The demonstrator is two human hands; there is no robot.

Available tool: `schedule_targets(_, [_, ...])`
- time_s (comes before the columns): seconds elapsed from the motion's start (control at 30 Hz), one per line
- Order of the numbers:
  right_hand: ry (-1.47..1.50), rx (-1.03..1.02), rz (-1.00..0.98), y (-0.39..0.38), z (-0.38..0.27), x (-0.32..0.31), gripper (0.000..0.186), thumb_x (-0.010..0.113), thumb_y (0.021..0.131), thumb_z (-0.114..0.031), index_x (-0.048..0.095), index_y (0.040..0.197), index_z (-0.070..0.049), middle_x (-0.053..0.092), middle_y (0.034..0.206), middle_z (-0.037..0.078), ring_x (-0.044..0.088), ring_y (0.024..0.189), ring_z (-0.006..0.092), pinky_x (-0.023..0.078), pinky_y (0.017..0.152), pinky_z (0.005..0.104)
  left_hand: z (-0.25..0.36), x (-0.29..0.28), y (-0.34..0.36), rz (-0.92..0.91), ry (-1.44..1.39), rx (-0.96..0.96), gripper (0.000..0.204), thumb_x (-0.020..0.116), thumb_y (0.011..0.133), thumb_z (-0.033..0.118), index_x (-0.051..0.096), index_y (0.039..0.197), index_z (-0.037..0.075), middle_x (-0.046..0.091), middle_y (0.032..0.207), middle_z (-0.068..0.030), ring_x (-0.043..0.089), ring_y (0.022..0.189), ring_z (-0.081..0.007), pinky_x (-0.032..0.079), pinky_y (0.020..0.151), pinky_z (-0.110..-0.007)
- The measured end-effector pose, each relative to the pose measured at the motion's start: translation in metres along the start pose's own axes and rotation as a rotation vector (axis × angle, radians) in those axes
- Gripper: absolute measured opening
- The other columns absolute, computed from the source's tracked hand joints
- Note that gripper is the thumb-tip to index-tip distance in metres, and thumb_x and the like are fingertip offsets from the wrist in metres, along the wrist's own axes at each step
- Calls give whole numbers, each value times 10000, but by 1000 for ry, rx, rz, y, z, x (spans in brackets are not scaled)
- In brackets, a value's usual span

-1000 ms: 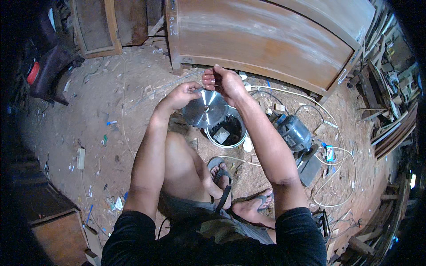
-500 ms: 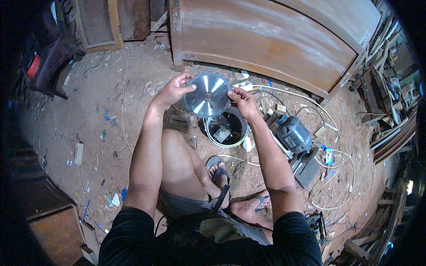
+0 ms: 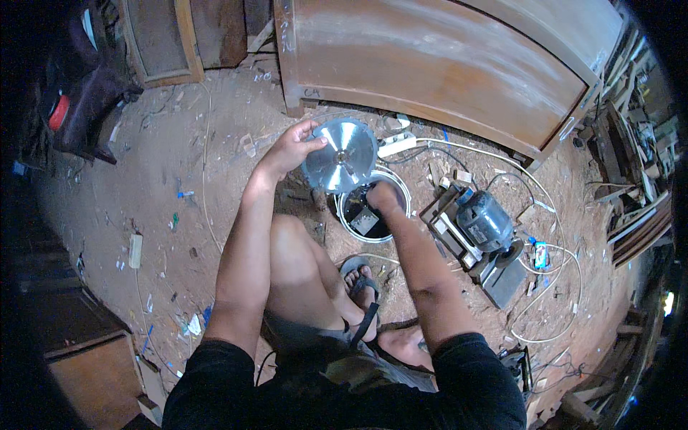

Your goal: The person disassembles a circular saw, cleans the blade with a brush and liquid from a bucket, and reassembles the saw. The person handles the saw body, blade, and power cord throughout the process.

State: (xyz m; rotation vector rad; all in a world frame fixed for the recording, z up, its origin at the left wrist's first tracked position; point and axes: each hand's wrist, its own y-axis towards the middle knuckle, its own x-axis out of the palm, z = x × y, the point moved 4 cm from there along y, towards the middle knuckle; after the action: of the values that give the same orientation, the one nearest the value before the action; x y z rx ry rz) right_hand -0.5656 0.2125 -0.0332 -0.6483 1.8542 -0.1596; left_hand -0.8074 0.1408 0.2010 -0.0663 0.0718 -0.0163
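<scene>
In the head view, my left hand (image 3: pixel 294 149) grips a shiny round metal saw blade (image 3: pixel 345 138) by its left edge, thumb on its face. The blade is held above a white-rimmed bucket (image 3: pixel 407 208) with dark contents and a light rectangular piece (image 3: pixel 365 221) inside. My right hand (image 3: pixel 384 195) reaches down into the bucket below the blade, its fingers hidden inside. Right of the bucket, a grey electric motor (image 3: pixel 481 218) with a dark wheel (image 3: pixel 507 254) sits on a metal stand on the floor.
A power strip (image 3: pixel 396 145) and looping cables lie on the dusty, littered floor (image 3: pixel 168 208). A large wooden panel (image 3: pixel 430 64) stands at the back, wooden frames (image 3: pixel 161 43) and dark red furniture (image 3: pixel 82 107) at back left. Wood offcuts (image 3: pixel 634 222) are piled at right.
My right hand has let go of the blade's right edge and dropped into the bucket. My left hand has raised the blade and still holds it.
</scene>
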Motion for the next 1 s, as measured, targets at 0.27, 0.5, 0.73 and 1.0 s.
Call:
schedule_targets(0.27, [1162,296,-289,-51,-6,-37,293,411,991,-220,544,758,-102,528,621,32,451,487,148,371,448,272,-24,2,10,-32,-78,-118,279,675,922,170,610,1173,67,662,1074,-22,592,984,-103,454,897,-273])
schedule_targets(0.5, [1540,-20,-223,-109,-108,-163,285,448,1039,-202,524,799,-70,547,702,27,527,625,140,471,616,285,-29,10,14,-37,-5,-164,297,685,911,174,615,1181,71,672,1065,-15,593,978,-106,442,897,-279])
schedule_targets(0.73, [768,-359,650,-85,-123,-191,289,638,940,-257,707,1044,4,718,945,185,679,835,251,521,757,344,-29,-6,3,-133,-111,-167,352,684,910,179,594,1225,51,662,1121,-19,581,1057,-123,413,964,-293])
schedule_targets(1.0, [930,-276,370,-64,-70,-147,311,678,921,-301,729,983,0,733,882,172,702,805,276,528,754,364,-8,0,-9,-114,-31,-155,361,691,907,192,591,1225,54,640,1149,-33,557,1089,-130,401,974,-296])
